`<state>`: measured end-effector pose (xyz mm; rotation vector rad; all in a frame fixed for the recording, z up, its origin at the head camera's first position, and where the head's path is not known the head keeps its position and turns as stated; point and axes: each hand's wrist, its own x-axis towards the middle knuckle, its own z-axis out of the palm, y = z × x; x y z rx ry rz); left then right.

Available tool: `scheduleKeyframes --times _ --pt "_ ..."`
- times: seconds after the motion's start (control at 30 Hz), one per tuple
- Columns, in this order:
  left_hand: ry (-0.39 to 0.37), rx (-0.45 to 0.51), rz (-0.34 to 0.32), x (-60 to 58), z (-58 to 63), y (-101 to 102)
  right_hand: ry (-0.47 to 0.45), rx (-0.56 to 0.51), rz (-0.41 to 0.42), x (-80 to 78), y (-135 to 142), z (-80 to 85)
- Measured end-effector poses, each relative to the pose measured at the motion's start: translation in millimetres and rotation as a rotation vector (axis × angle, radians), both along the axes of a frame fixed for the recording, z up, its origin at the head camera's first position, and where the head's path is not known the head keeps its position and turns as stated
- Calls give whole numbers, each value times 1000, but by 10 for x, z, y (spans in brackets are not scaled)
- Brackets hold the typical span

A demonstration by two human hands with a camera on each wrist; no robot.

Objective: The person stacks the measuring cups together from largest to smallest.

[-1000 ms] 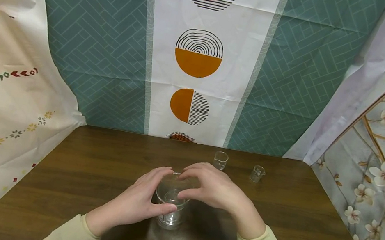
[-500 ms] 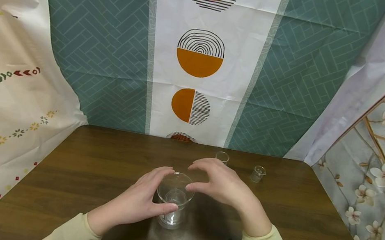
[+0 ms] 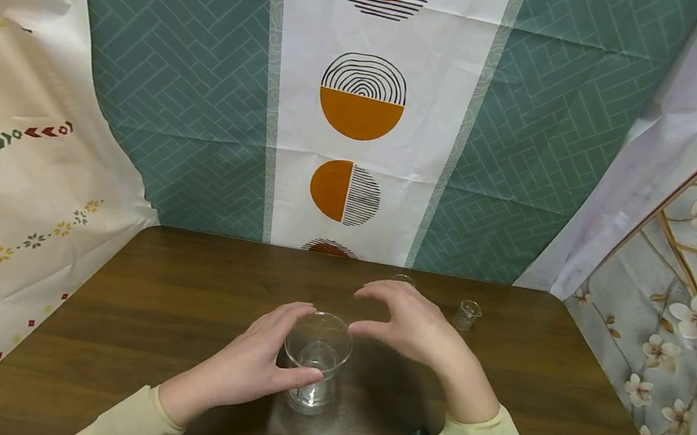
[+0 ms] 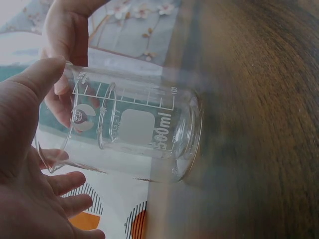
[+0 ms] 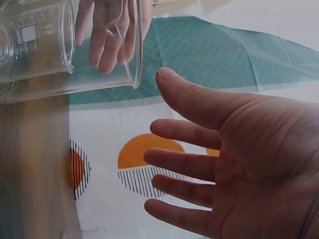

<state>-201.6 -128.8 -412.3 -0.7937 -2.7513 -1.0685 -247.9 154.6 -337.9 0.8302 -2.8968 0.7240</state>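
Note:
A large clear glass beaker (image 4: 162,127), marked 500ml, stands upright on the table in front of me. Nested inside it is a smaller glass beaker (image 5: 27,35) with its own white markings. My left hand (image 3: 252,361) holds the big beaker near its rim from the left, thumb on the near side and fingers toward the far side. To the right of the rim hovers my right hand (image 3: 416,325), thumb and fingers spread apart and holding nothing. The right wrist view shows that hand's palm and fingers (image 5: 182,159) away from the glass.
At the back right stands a tiny beaker (image 3: 467,315). Behind my right hand another small beaker (image 3: 403,279) shows only its rim. The brown wooden table (image 3: 191,277) ends at a patterned cloth backdrop (image 3: 353,188).
My right hand has drawn back from above the large beaker's rim, rightward and slightly away, now covering most of a small beaker behind. My left hand and the large beaker have stayed put.

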Motion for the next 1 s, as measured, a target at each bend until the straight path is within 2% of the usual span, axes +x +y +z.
scheduleKeyframes --times 1.0 --pt "-19 3 2 -8 -5 -1 -18 -39 -138 -90 59 -11"
